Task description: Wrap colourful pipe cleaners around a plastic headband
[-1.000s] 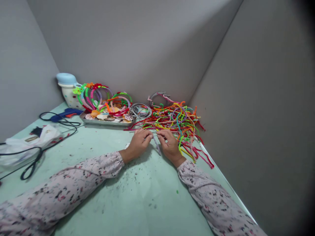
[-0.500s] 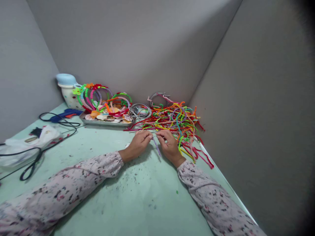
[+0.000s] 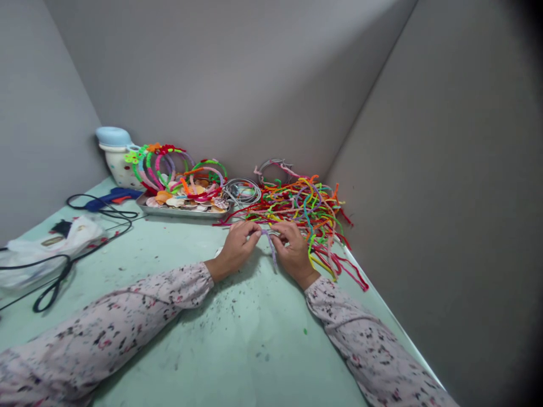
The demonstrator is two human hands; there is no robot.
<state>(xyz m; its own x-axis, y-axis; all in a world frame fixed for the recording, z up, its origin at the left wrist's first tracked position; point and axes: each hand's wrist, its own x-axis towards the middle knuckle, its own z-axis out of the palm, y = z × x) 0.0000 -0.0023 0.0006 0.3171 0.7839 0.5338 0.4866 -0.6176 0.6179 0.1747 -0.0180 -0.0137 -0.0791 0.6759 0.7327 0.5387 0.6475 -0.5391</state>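
My left hand [image 3: 237,249] pinches a purple pipe cleaner [image 3: 272,255] between thumb and fingertips. One end of it hangs down in the gap between my hands. Closed as well, my right hand [image 3: 292,253] grips a thin grey wire [image 3: 274,232] that runs across between the fingertips. The purple pipe cleaner lies bent over the wire at the left fingertips. How far the wire reaches behind my fingers is hidden. Just beyond the right hand lies a tangled heap of colourful pipe cleaners [image 3: 309,206].
At the back, a metal tray [image 3: 182,212] holds shells and fuzzy decorated hoops [image 3: 159,164]. Grey wire coils [image 3: 244,192] are beside it. Left are a lidded white cup [image 3: 119,161], a blue glue gun [image 3: 111,198], a black cord [image 3: 68,271] and a white plastic bag [image 3: 38,254]. Walls enclose the table.
My fingertips have shifted slightly, and more of the purple pipe cleaner now shows between them, bent over the wire. Its hanging end points more straight down. Both forearms stay nearly in place.
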